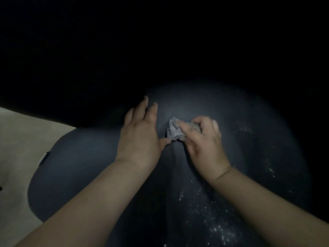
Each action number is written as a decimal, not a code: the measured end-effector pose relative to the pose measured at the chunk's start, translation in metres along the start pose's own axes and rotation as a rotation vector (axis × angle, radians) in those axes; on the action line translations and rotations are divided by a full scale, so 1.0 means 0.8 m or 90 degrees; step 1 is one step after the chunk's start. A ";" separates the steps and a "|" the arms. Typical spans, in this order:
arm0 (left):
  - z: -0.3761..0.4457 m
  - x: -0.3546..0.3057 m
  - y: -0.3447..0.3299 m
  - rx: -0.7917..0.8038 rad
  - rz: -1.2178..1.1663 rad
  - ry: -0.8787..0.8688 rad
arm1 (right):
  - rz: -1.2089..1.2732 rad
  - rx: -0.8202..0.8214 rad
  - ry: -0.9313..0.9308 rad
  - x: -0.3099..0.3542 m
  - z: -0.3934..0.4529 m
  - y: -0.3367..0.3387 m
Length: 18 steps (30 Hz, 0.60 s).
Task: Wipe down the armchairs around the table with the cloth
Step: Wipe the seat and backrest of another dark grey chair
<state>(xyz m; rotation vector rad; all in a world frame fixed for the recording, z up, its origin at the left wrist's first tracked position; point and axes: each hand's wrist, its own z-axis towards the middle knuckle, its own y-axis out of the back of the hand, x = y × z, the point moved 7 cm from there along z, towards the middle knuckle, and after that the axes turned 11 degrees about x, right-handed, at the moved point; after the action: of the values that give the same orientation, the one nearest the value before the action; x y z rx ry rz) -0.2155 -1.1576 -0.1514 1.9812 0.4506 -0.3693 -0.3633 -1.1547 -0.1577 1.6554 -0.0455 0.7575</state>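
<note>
- Right hand (203, 139): a crumpled cloth (175, 130) is gripped and pressed onto the armchair (85, 163).
- Left hand (140, 132): laid flat, fingers straight, beside it.
- White specks (219, 227) are left unwiped at lower right; wiping is judged unfinished.

Hidden and cut-off areas

You cannot see the dark blue rounded upholstered armchair (85, 157) above its seat: blackness swallows it. The crumpled grey cloth (175, 131) is partly covered by your right hand (204, 143).

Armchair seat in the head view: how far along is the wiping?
Done: nothing clearly. In hand: right hand grips the crumpled cloth on the dark armchair; left hand rests flat beside it. Left: white specks on the near right side; other chairs unseen.
</note>
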 end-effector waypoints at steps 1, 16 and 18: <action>0.002 0.000 -0.002 0.011 0.000 -0.004 | -0.008 0.005 0.011 -0.012 0.013 0.009; 0.013 -0.023 -0.030 0.089 0.093 -0.013 | 0.020 0.027 0.022 -0.067 0.006 0.031; 0.013 -0.033 -0.029 0.091 0.094 -0.037 | -0.021 0.001 -0.019 -0.108 -0.004 0.049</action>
<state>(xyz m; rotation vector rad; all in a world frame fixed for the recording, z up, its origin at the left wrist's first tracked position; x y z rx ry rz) -0.2500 -1.1613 -0.1624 2.1224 0.2440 -0.3734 -0.4496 -1.1937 -0.1661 1.6647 -0.0386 0.7077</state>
